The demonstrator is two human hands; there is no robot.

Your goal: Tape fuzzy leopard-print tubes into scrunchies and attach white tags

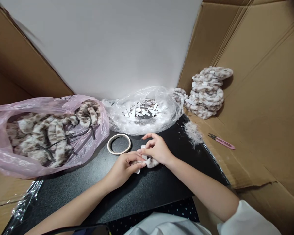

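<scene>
Near the middle of the black tabletop, my left hand pinches a small piece of furry white and brown material. Close against it from the right, my right hand has its thumb and index finger closed on a small white tag. The two hands touch or nearly touch. Part of the furry piece lies under my fingers, and a second white edge shows below my left fingertips. Just behind my left hand, a roll of tape lies flat.
A pink bag of furry pieces and black cords lies left. Behind the hands is a clear bag with white tags. Furry rings are stacked at right, near fluff and pink snips. Cardboard walls flank the table.
</scene>
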